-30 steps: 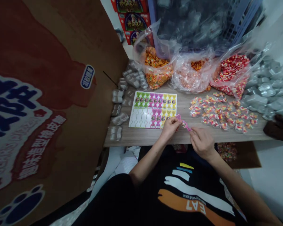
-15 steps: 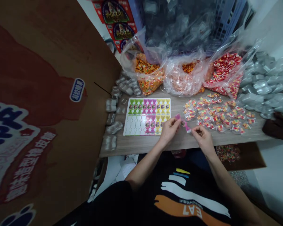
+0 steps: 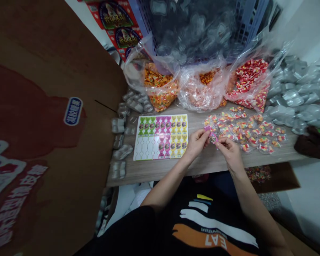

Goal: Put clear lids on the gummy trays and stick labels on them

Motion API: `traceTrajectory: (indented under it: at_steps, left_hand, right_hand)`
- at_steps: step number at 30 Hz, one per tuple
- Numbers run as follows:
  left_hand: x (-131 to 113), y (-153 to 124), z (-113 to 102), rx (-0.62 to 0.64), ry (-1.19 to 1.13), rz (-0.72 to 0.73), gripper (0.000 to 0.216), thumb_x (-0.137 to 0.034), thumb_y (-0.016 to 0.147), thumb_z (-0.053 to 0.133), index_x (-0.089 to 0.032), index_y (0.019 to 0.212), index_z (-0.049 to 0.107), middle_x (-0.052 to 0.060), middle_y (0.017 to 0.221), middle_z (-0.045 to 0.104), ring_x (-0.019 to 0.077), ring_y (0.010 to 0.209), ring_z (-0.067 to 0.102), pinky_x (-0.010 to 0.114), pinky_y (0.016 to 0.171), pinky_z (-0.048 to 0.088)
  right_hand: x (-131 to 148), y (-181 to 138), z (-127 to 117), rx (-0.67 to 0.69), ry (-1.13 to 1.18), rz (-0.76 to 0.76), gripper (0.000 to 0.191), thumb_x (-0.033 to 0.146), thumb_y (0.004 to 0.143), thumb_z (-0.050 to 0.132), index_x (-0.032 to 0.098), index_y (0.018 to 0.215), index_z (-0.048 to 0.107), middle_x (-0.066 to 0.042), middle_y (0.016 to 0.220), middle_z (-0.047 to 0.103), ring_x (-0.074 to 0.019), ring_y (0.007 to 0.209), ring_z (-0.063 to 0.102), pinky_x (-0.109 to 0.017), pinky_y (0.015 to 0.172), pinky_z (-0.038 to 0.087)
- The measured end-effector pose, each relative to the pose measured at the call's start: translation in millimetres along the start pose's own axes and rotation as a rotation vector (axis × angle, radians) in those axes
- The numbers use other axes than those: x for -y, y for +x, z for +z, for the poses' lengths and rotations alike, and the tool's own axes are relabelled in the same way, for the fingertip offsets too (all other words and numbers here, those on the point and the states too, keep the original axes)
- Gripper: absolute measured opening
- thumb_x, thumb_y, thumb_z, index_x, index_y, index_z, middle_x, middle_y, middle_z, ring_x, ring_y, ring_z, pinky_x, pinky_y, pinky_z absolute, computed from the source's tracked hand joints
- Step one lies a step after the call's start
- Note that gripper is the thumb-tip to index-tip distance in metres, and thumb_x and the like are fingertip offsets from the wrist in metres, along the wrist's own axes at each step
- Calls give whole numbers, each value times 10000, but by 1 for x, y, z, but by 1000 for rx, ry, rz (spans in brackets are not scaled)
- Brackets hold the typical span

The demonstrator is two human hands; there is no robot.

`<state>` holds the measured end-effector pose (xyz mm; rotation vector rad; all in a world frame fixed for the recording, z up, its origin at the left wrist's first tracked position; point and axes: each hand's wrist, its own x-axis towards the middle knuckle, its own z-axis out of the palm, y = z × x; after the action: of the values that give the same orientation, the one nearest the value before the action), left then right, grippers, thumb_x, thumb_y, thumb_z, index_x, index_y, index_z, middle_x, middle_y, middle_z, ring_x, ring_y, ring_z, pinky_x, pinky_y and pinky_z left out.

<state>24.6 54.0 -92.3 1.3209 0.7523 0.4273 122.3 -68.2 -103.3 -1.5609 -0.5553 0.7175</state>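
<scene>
A pink candy-shaped sticker [image 3: 212, 138] is stretched between my two hands, above the front part of the table. My left hand [image 3: 198, 143] pinches its upper left end. With thumb and fingers closed, my right hand [image 3: 229, 151] grips its lower right end. To the left lies a white sticker sheet [image 3: 146, 148] with green, pink and yellow stickers; its lower left part shows bare outlines. Just beyond my hands, many small clear packs of colourful candy [image 3: 240, 131] spread over the table, some partly hidden behind the sticker and fingers.
Clear bags of orange candy [image 3: 162, 89] and red candy [image 3: 252, 81] stand at the back, before a purple basket [image 3: 142, 26]. Empty clear plastic shells [image 3: 296, 96] are heaped at right; more line the left edge beside a large cardboard box [image 3: 56, 89].
My right hand has come closer to the left one, and the sticker is now up against the nearest candy packs. The view has shifted slightly.
</scene>
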Motion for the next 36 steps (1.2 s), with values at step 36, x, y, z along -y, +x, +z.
traceTrajectory:
  at_steps: [36]
  left_hand:
    - [29, -51, -22, 50, -619, -386, 380, -232, 650, 811, -170, 958, 598, 23, 816, 684, 122, 614, 653, 172, 420, 362]
  right_hand:
    - [32, -35, 1, 140, 122, 128, 320, 480, 737, 797, 226, 775, 605, 24, 627, 659, -135, 531, 604, -275, 534, 490]
